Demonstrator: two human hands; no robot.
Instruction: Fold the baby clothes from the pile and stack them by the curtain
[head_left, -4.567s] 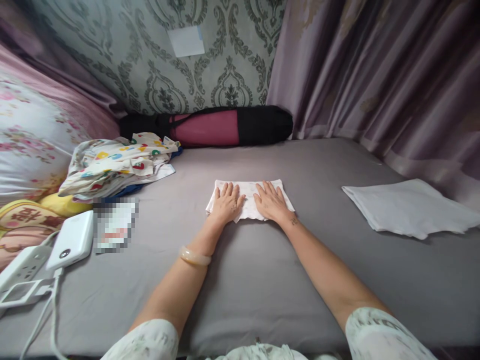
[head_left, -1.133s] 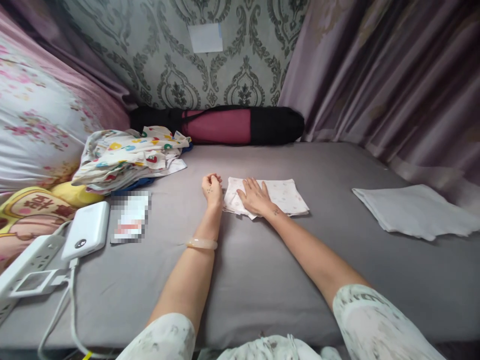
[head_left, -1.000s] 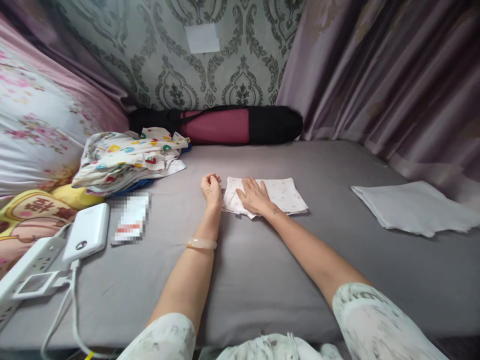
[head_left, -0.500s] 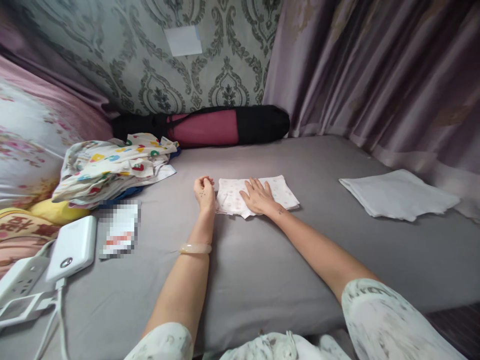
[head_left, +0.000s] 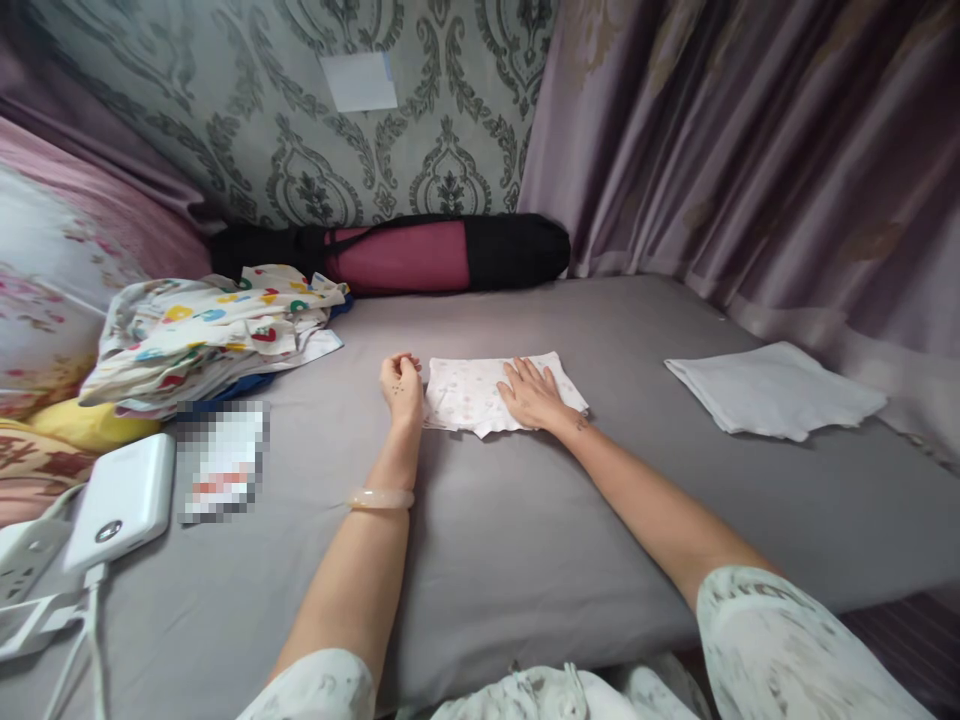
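Note:
A folded white garment [head_left: 469,395] with a small pale pink print lies flat in the middle of the bed. My right hand [head_left: 534,392] rests palm down on its right half, fingers spread. Close by the garment's left edge is my left hand [head_left: 401,388], its fingers curled into a loose fist with nothing seen in them. A pale bangle [head_left: 381,499] circles the left forearm. The garment's lower edge is a little uneven, with a small corner sticking out toward me.
A folded white cloth [head_left: 772,390] lies at the right. Piled clothes [head_left: 217,325] sit at the left, above a blurred packet [head_left: 223,465] and a white power bank [head_left: 124,500] with cables. A long black and maroon bag [head_left: 405,255] lies along the wall.
My right hand has slid to the right across the garment, uncovering more of its middle. My left hand keeps its curled pose by the left edge. The view has shifted slightly.

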